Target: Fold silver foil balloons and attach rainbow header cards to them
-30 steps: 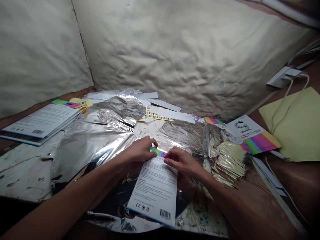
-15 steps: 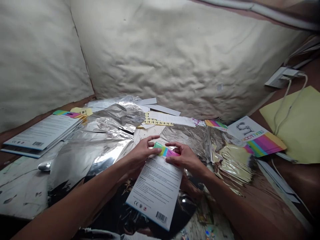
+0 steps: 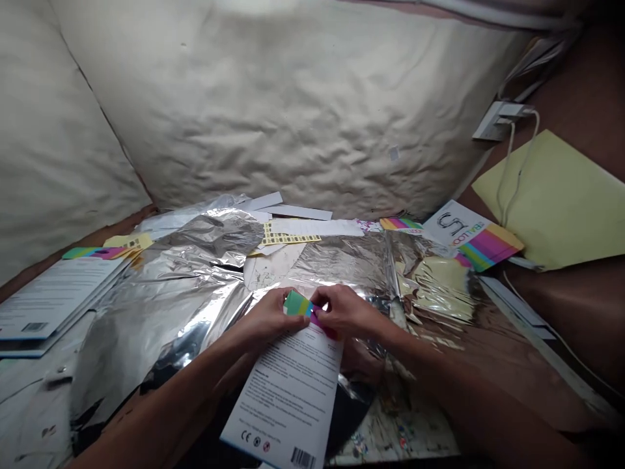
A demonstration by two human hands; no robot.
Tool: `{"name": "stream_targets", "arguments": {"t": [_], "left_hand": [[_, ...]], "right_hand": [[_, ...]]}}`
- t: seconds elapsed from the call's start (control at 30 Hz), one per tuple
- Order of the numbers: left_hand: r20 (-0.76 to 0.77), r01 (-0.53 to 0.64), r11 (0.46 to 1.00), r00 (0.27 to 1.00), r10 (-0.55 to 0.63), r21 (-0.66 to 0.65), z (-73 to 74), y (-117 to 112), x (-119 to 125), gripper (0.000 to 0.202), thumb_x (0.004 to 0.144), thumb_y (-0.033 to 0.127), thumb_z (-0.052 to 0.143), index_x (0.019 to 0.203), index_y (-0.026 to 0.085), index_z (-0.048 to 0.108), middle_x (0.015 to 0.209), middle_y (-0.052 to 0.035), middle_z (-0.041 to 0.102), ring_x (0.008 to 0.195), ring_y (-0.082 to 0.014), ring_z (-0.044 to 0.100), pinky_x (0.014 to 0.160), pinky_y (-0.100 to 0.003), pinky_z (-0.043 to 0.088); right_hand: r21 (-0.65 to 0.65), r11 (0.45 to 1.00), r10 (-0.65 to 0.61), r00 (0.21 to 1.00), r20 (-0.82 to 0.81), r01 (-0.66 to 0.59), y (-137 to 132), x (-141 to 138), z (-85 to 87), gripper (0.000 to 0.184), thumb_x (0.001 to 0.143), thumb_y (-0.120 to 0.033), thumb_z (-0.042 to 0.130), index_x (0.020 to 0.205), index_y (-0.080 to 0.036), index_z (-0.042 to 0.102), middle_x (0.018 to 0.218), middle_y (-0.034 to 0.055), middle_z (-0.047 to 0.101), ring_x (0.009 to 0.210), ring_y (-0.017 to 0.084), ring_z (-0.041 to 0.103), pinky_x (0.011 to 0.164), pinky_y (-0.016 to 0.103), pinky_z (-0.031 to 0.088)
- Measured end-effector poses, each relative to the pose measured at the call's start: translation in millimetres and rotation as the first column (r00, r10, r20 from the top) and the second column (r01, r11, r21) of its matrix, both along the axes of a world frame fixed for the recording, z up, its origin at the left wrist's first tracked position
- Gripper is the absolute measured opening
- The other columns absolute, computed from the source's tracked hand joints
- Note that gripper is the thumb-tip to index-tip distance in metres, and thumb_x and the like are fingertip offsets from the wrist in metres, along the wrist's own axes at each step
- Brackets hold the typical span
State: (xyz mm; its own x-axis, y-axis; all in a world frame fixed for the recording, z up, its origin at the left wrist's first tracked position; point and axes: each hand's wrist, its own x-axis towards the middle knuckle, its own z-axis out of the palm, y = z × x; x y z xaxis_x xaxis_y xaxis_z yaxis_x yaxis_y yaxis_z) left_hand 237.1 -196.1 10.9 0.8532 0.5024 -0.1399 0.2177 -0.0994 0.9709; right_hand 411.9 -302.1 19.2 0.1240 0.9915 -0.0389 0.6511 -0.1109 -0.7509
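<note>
A white printed balloon packet (image 3: 288,397) with a barcode at its lower edge lies tilted in front of me, its striped top flap (image 3: 297,304) folded down over the text side. My left hand (image 3: 271,312) is closed on the flap's left end, with the thumb on the front. At the flap's pink right part, my right hand (image 3: 347,311) pinches with thumb and forefinger. Both hands hold the same packet. Beneath it, silver foil sheets (image 3: 205,251) cover much of the table.
Similar packets (image 3: 63,293) are stacked at the left. Yellow label sheets (image 3: 293,238) and white strips lie at the back. To the right are a packet marked 5 (image 3: 459,225), a yellow sheet (image 3: 551,202) and a power socket (image 3: 498,120) with cables.
My view has shifted, so the surroundings appear further left. The right hand has moved closer to the left hand along the flap, its fingers now tighter on the pink part.
</note>
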Motion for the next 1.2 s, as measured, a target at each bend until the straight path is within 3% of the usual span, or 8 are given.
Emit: {"name": "stream_targets", "arguments": {"t": [0.07,0.17,0.3,0.4,0.7,0.83,1.0,1.2], "left_hand": [[-0.004,-0.014,0.999,1.0,0.014,0.041,3.5,-1,1,0.022,0.068,0.027,0.074,0.082,0.017,0.06,0.069,0.0044,0.058,0.062,-0.0113,0.052,0.056,-0.021,0.037],[-0.002,-0.022,1.0,1.0,0.022,0.004,8.2,-1,0,0.028,0.068,0.03,0.076,0.086,0.017,0.06,0.071,0.0036,0.059,0.063,-0.0123,0.053,0.057,-0.022,0.039],[0.046,0.012,0.991,0.999,-0.006,-0.134,11.5,5,-3,0.033,0.067,0.033,0.078,0.089,0.017,0.059,0.076,0.0025,0.06,0.066,-0.0128,0.055,0.061,-0.023,0.042],[0.091,0.039,0.987,0.996,-0.025,-0.158,12.3,8,-5,0.033,0.068,0.032,0.079,0.088,0.017,0.058,0.077,0.0027,0.06,0.067,-0.0119,0.055,0.063,-0.022,0.042],[0.064,0.133,0.973,0.99,-0.123,-0.186,12.1,8,-7,0.033,0.066,0.026,0.081,0.09,0.016,0.062,0.076,0.0028,0.06,0.067,-0.0112,0.054,0.062,-0.021,0.041],[0.046,0.117,0.958,0.993,-0.109,-0.262,11.2,9,-9,0.036,0.065,0.026,0.084,0.094,0.016,0.065,0.081,-0.0009,0.067,0.069,-0.0135,0.06,0.065,-0.023,0.045],[0.113,0.032,0.931,0.994,0.01,-0.363,11.4,8,-5,0.035,0.072,0.039,0.081,0.092,0.013,0.069,0.084,-0.0063,0.071,0.07,-0.0162,0.065,0.065,-0.025,0.05],[0.189,-0.07,0.924,0.971,0.15,-0.376,6.1,7,3,0.037,0.077,0.048,0.075,0.084,0.012,0.069,0.07,-0.0033,0.068,0.057,-0.0125,0.061,0.055,-0.021,0.046]], "right_hand": [[0.057,0.997,-0.064,0.994,0.092,0.058,-1,-4,0.7,0.015,0.072,-0.016,0.063,0.086,-0.02,0.068,0.076,-0.0006,0.067,0.067,0.013,0.055,0.057,0.023,0.035],[-0.043,0.997,0.045,0.953,-0.301,-0.06,0,3,0.3,0.02,0.074,-0.021,0.067,0.094,-0.019,0.065,0.079,-0.0005,0.067,0.066,0.012,0.055,0.057,0.022,0.038],[-0.096,0.967,0.062,0.588,-0.806,-0.234,5,22,-2.4,0.036,0.079,-0.043,0.073,0.096,-0.012,0.069,0.084,0.0043,0.07,0.07,0.013,0.061,0.067,0.024,0.046],[-0.128,0.962,0.01,0.501,-0.865,-0.24,6,29,-5.4,0.039,0.073,-0.043,0.081,0.093,-0.011,0.073,0.083,0.0044,0.072,0.069,0.012,0.062,0.068,0.023,0.047],[-0.178,0.947,0.032,0.629,-0.777,-0.269,6,26,-11.1,0.031,0.068,-0.037,0.084,0.076,-0.01,0.072,0.063,-0.0014,0.064,0.052,0.006,0.052,0.051,0.018,0.04],[-0.015,0.999,-0.039,0.586,-0.809,0.046,15,46,-7.9,0.028,0.068,-0.032,0.085,0.085,-0.014,0.072,0.079,0.0024,0.069,0.064,0.009,0.061,0.065,0.022,0.05],[0.075,0.887,-0.201,0.527,-0.826,0.456,19,70,-8.8,0.058,0.072,-0.044,0.081,0.125,-0.032,0.059,0.139,0.0046,0.055,0.109,0.019,0.064,0.099,0.037,0.048],[-0.022,0.999,-0.048,0.728,-0.684,0.045,7,40,-1.8,0.058,0.081,-0.069,0.06,0.074,-0.012,0.07,0.074,0.0091,0.07,0.07,0.018,0.066,0.068,0.03,0.052]]}}
